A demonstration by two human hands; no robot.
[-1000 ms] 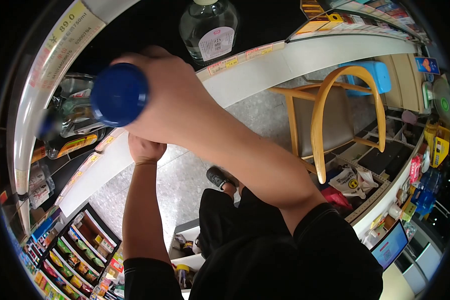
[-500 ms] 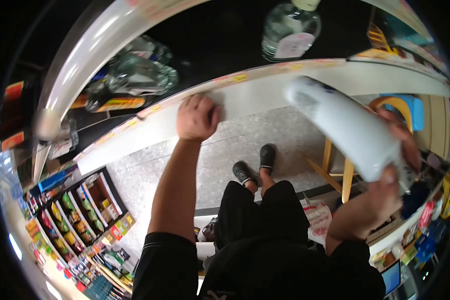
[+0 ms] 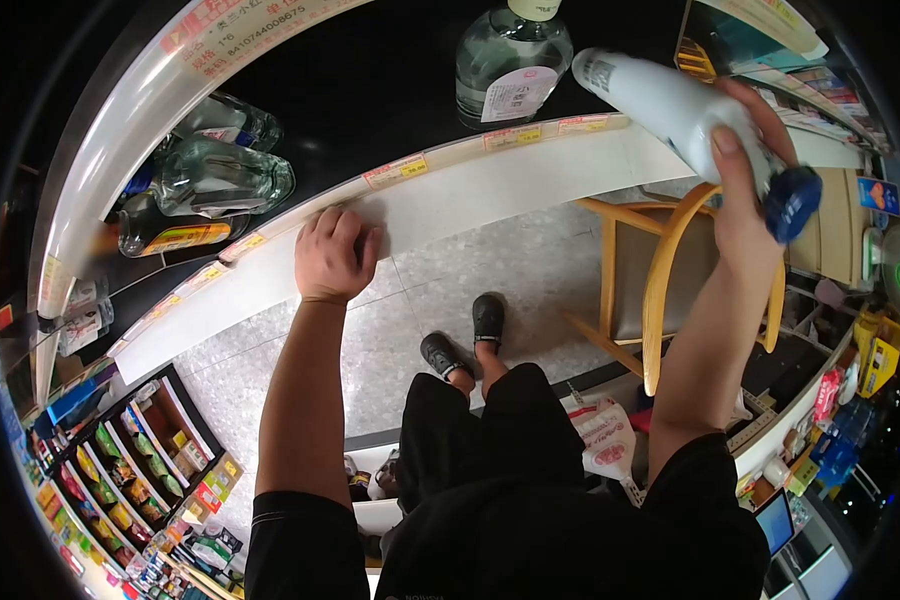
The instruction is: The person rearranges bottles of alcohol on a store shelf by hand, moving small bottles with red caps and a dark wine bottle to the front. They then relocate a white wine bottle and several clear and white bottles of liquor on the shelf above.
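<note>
In my right hand (image 3: 750, 165) is a white bottle (image 3: 660, 100) with a dark blue cap, tilted, its base pointing up and left toward the shelf. My left hand (image 3: 335, 255) rests against the white front edge of the shelf (image 3: 450, 180), fingers curled over it; whether it grips the edge is hard to tell. On the black shelf surface stands a large clear glass bottle (image 3: 515, 65) with a pale label, left of the white bottle. Clear bottles (image 3: 225, 175) and a dark bottle with an orange label (image 3: 180, 225) lie farther left.
A wooden chair (image 3: 660, 290) stands at the right beyond the shelf edge. Snack racks (image 3: 120, 460) fill the lower left. A white plastic bag (image 3: 605, 435) is beside my legs. At the lower right are a tablet screen (image 3: 775, 520) and a yellow item (image 3: 878, 360).
The white bottle has risen toward the shelf and turned, so its blue cap now shows. The view has shifted, and my left hand stays at the shelf edge.
</note>
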